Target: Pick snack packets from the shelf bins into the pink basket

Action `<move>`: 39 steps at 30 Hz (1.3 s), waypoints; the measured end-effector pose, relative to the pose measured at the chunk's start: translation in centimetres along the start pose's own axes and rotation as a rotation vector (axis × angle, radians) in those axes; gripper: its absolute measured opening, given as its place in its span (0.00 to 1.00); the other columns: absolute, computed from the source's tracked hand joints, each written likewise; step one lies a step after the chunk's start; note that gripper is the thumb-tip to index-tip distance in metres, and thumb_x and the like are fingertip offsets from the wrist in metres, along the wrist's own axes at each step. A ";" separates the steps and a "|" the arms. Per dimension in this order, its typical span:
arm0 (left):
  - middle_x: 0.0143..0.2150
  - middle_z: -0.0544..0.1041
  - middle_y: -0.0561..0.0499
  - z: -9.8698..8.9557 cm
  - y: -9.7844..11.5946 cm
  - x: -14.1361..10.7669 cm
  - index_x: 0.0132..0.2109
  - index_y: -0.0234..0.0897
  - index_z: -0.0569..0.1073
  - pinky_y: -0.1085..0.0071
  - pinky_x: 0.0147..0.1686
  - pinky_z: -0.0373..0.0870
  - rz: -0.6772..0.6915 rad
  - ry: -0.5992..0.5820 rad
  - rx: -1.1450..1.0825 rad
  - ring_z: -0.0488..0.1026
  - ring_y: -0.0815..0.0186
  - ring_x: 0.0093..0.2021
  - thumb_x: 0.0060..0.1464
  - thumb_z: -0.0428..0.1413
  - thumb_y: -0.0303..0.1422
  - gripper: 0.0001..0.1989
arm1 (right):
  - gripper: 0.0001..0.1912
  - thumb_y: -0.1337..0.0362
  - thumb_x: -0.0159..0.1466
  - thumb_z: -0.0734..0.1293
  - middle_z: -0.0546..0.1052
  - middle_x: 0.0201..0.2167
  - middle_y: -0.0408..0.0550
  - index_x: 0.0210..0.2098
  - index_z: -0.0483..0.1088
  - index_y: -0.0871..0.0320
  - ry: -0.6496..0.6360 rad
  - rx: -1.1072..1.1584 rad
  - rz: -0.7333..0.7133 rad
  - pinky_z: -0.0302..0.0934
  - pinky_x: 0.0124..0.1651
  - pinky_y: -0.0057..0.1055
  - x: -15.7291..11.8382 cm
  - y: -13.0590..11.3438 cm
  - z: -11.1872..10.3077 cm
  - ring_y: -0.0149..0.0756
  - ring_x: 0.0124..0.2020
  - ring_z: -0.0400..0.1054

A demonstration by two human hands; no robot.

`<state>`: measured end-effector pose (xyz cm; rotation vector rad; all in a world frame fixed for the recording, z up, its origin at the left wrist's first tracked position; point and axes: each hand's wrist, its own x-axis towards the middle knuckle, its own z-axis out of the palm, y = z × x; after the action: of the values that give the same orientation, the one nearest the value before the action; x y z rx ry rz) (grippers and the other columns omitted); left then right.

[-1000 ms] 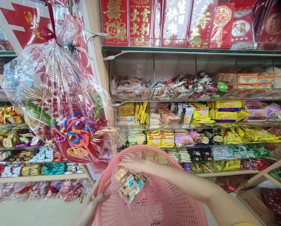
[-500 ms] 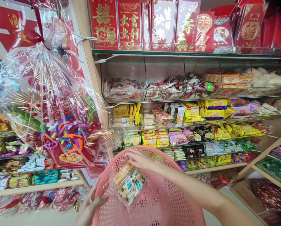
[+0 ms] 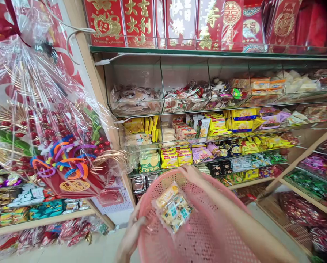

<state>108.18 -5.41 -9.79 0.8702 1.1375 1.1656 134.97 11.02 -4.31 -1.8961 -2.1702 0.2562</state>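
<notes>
A pink perforated plastic basket [image 3: 207,233] is tilted toward me at the bottom centre. Several clear-wrapped snack packets [image 3: 175,210], yellow and white with teal print, lie inside against its wall. My left hand [image 3: 133,228] grips the basket's left rim, thumb on the inner side. My right hand [image 3: 190,174] is at the far rim, fingers bent over the edge and partly blurred, with the forearm crossing above the basket's right side. Just beyond the basket, yellow snack packs [image 3: 177,157] stand on a lower shelf.
Tiered glass shelves [image 3: 185,109] of packaged snacks rise ahead, with red envelopes [image 3: 141,22] above. A cellophane-wrapped decoration [image 3: 70,160] hangs at the left. An angled wooden shelf [image 3: 308,197] and a cardboard box [image 3: 286,223] are at the right.
The basket and my left hand have shifted right in view. My right hand has moved from above the packets to the far rim. The shelves appear further left and slightly higher.
</notes>
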 end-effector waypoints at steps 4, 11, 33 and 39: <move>0.59 0.69 0.55 3.6 -3.6 0.8 0.61 0.44 0.65 0.64 0.62 0.54 -0.004 -0.112 -0.047 0.55 0.58 0.65 0.35 0.48 0.24 0.40 | 0.26 0.49 0.67 0.50 0.78 0.34 0.54 0.34 0.73 0.58 -0.027 -0.060 0.097 0.56 0.36 0.31 -1.6 4.5 0.6 0.43 0.38 0.72; 0.62 0.65 0.55 5.9 -4.3 1.8 0.62 0.42 0.62 0.63 0.63 0.50 -0.026 -0.212 0.006 0.49 0.57 0.67 0.35 0.48 0.23 0.42 | 0.27 0.52 0.68 0.47 0.78 0.36 0.58 0.36 0.71 0.58 0.035 -0.150 0.221 0.55 0.40 0.34 -5.3 8.5 2.3 0.45 0.40 0.71; 0.58 0.70 0.44 4.1 -2.4 6.1 0.54 0.41 0.71 0.59 0.59 0.59 -0.136 -0.341 0.232 0.63 0.54 0.61 0.45 0.58 0.51 0.31 | 0.30 0.47 0.65 0.45 0.78 0.37 0.60 0.41 0.70 0.58 0.089 -0.192 0.706 0.60 0.42 0.38 -13.7 19.6 -1.7 0.50 0.42 0.72; 0.54 0.74 0.42 4.6 0.5 8.6 0.49 0.36 0.74 0.58 0.59 0.60 0.057 -0.192 0.318 0.67 0.53 0.57 0.40 0.60 0.52 0.32 | 0.32 0.44 0.64 0.45 0.78 0.37 0.60 0.41 0.71 0.58 0.108 -0.185 0.835 0.61 0.41 0.38 -16.0 22.6 -4.0 0.50 0.41 0.72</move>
<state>112.59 3.33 -10.06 1.2381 1.1619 0.9362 159.50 -1.76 -8.24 -2.7516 -1.2566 0.0879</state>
